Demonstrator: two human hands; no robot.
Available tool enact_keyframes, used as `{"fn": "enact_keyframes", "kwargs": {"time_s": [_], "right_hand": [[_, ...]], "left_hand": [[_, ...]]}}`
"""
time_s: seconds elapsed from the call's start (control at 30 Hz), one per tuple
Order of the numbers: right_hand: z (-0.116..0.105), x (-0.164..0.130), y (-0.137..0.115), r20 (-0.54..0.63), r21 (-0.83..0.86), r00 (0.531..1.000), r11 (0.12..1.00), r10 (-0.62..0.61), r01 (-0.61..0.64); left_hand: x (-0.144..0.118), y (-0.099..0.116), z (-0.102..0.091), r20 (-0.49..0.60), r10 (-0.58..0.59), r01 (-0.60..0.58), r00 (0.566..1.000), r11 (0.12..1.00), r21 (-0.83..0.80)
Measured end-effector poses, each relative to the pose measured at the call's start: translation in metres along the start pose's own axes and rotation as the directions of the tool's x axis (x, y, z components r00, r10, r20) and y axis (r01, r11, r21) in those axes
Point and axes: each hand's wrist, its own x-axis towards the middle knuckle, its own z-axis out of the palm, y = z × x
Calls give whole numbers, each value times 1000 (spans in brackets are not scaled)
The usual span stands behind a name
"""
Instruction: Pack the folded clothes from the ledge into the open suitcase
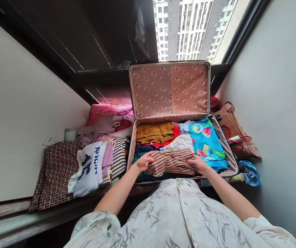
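While the striped garment (pixel 172 162) was gripped at both ends by left hand (pixel 144 162) and right hand (pixel 199 163) fingers, "15" was read on a white shirt (pixel 88 167) beside the open suitcase (pixel 225 148) on the window ledge (pixel 13 213).

White T-shirt (pixel 90 167), on the clothes pile left of the suitcase: large dark-blue numerals "15", seen sideways. Beside the numerals, a short line of dark-blue characters, too small and skewed to read. No other legible text, label or brand.
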Motion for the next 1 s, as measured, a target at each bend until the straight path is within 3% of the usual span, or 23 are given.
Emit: {"fn": "enact_keyframes", "kwargs": {"time_s": [0.13,0.23,0.3,0.4,0.47,0.53,0.57,0.63,0.7,0.73,0.83,1.0], "right_hand": [[-29,27,-47,-145,-39,978,989,-150,145],[-53,53,-95,-155,-89,958,969,-241,230],[-66,73,-125,-166,-219,938,939,-303,265],[-81,103,-155,-210,-426,907,869,-365,251],[-88,122,-159,-268,-538,875,816,-404,212],[-92,137,-148,-286,-733,832,668,-476,130],[-93,142,-137,-259,-837,819,543,-512,75],[-93,151,-109,-151,-963,832,268,-534,-3],[-93,156,-80,-57,-995,868,103,-494,-7],[-93,158,-68,-32,-998,880,57,-474,-5],[-94,163,-47,-29,-999,888,1,-459,-32],[-100,173,-48,-32,-994,885,-75,-465,-75]], "left_hand": [[46,49,31,-16,164,-157,986,965,209],[88,91,59,-94,394,-285,914,790,543],[115,115,75,-131,491,-288,861,684,670],[153,133,94,-165,544,-257,823,615,745],[175,129,104,-186,562,-218,806,573,790],[194,111,110,-168,572,-160,803,478,864],[201,98,110,-133,559,-110,819,380,919],[214,67,106,-53,480,3,876,103,995],[222,37,96,-2,381,63,925,-148,987],[224,25,90,7,354,70,935,-204,976],[232,6,73,36,332,54,942,-258,965],[246,15,69,-5,281,69,960,-217,974]]}}
